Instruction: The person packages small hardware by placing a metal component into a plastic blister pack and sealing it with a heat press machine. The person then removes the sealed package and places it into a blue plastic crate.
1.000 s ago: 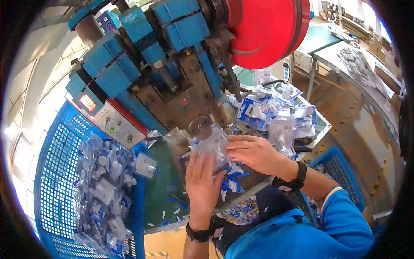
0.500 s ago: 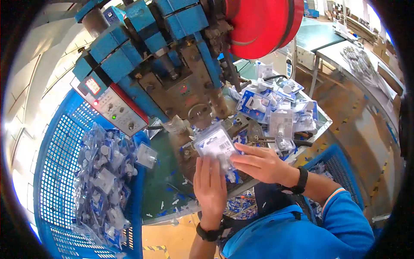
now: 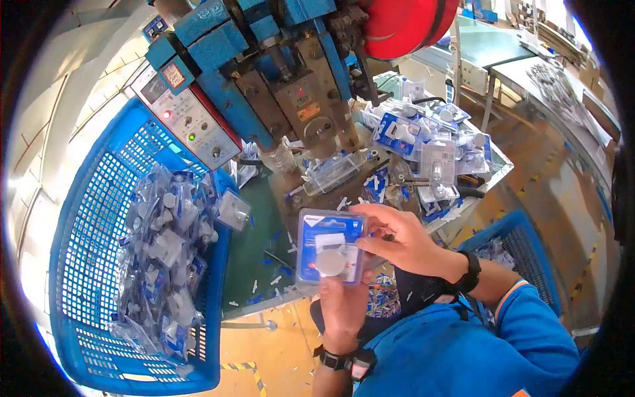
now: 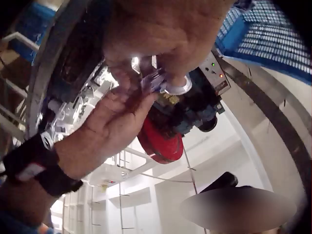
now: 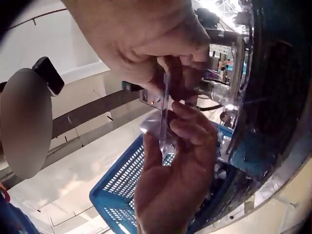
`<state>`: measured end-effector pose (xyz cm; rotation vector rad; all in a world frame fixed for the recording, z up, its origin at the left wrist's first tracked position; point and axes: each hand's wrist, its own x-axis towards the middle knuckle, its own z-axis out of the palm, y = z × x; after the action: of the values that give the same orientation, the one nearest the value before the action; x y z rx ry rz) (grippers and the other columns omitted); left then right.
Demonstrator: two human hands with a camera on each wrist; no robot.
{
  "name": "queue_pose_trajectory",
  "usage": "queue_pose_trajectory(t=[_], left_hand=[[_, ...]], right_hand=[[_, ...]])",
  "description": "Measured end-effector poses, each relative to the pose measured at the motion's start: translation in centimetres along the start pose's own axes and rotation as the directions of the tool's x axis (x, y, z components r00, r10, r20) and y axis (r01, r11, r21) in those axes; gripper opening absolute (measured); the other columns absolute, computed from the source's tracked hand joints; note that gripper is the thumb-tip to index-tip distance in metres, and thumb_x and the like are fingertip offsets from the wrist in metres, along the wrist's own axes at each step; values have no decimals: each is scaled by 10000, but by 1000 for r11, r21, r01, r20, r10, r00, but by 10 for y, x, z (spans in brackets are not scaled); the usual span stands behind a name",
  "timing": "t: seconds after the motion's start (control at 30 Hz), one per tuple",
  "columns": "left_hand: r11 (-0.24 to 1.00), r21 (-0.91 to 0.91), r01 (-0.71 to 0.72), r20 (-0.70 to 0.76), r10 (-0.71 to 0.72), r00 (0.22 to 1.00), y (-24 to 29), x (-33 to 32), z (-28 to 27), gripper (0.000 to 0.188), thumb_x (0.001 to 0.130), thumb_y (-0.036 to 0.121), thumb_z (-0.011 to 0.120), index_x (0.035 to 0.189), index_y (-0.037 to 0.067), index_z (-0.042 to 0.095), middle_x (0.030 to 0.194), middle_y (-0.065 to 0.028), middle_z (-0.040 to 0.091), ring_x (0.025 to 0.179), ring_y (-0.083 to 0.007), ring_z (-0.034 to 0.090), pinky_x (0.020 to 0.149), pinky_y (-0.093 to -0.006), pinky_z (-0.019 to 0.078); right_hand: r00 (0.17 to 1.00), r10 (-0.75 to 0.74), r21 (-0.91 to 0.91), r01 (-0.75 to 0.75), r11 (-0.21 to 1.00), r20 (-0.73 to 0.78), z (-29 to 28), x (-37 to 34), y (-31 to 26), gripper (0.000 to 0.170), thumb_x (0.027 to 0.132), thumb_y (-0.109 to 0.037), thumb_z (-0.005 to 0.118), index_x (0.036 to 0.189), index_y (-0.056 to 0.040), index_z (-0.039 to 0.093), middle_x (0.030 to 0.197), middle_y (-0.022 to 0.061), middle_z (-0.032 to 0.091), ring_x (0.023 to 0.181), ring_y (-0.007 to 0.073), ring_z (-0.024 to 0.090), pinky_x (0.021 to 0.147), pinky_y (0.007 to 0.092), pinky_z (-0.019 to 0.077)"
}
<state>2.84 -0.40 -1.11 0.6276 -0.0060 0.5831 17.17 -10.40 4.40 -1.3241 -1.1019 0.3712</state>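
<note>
A clear blister pack with a blue-and-white card and a round white item inside faces up, over the table's front edge. My left hand holds it at the bottom, thumb on the front and fingers behind. At its right edge, my right hand pinches the pack between thumb and fingers. The right wrist view shows the pack edge-on, between the left hand below and the right hand above. Behind the pack, a clear plastic holder sits under the press head.
A blue basket full of packs stands at the left, one loose pack at its rim. More packs are piled right of the blue press. Blue and white scraps litter the green table. Another blue basket stands lower right.
The blister pack has come away from the press toward the body and turned from its barcode side to its blue front. The left hand has shifted beneath it; the right hand stays at its right side.
</note>
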Motion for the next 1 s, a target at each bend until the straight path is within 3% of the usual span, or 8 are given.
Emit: queue_pose_trajectory(t=[0.13, 0.23, 0.3, 0.33, 0.4, 0.47, 0.7, 1.0], left_hand=[[894, 448, -8, -59, 38, 997, 8, -12, -3, 643, 854, 340, 744, 1381, 103, 462, 1345, -61, 542, 1241, -216, 515, 986, -439, 457], [920, 386, -68, 36, 58, 998, 36, -7, -8, 610, 875, 355, 720, 1349, 46, 492, 1302, -91, 580, 1208, -228, 548, 1002, -433, 449], [897, 440, -46, -64, 82, 995, 38, -6, 0, 387, 958, 262, 615, 1248, 7, 580, 1192, -97, 647, 1090, -199, 617, 939, -356, 488], [895, 445, -32, -90, 80, 993, 36, -6, 1, 323, 980, 209, 579, 1224, 0, 599, 1165, -85, 659, 1058, -173, 623, 917, -318, 488], [907, 421, -16, -157, 90, 984, 29, -4, 5, 236, 1012, 123, 517, 1169, -4, 640, 1091, -56, 685, 963, -121, 637, 855, -267, 494], [896, 443, -36, -155, 116, 981, 21, -4, 1, 239, 1009, 173, 535, 1150, 13, 640, 1112, -75, 681, 985, -157, 651, 861, -305, 525], [907, 409, -100, -105, 156, 982, 10, -3, -6, 261, 1025, 218, 505, 1143, 22, 630, 1113, -92, 674, 1003, -170, 648, 884, -329, 525], [906, 404, -130, -185, 219, 958, 8, -4, 1, 337, 1032, 283, 486, 1162, -3, 607, 1119, -97, 669, 1003, -175, 645, 892, -323, 520]], right_hand=[[1000, -3, 37, 4, 999, -8, 3, -3, -4, 488, 896, 19, 642, 1364, -6, 507, 1042, 70, 686, 886, 75, 622, 749, 249, 525], [997, 10, -18, -8, 1000, 81, -3, -3, -10, 464, 879, 9, 662, 1329, -20, 555, 939, 74, 707, 797, 74, 621, 707, 242, 511], [982, 21, -94, -3, 996, 189, -4, -3, -10, 469, 872, -4, 669, 1328, -32, 563, 931, 90, 710, 790, 88, 631, 708, 254, 515], [985, -37, -125, 58, 990, 170, -1, -3, -2, 493, 809, -64, 750, 1282, -74, 610, 981, 92, 701, 835, 166, 654, 734, 308, 521], [934, -356, -402, 332, 853, 18, 5, 3, -9, 491, 748, -107, 798, 1215, -101, 647, 1005, 74, 688, 867, 214, 643, 734, 332, 511], [833, -553, -572, 458, 680, 10, 6, 4, -9, 434, 643, -174, 855, 1043, -121, 696, 995, 34, 651, 872, 254, 605, 713, 350, 485], [725, -661, -623, 610, 490, 191, 16, 8, -3, 284, 631, -126, 771, 904, -80, 705, 896, 20, 611, 772, 212, 574, 617, 325, 479], [629, -703, -599, 717, 357, 333, 21, 10, 0, 306, 609, -121, 681, 894, -8, 699, 840, 35, 556, 744, 207, 563, 591, 307, 485]])
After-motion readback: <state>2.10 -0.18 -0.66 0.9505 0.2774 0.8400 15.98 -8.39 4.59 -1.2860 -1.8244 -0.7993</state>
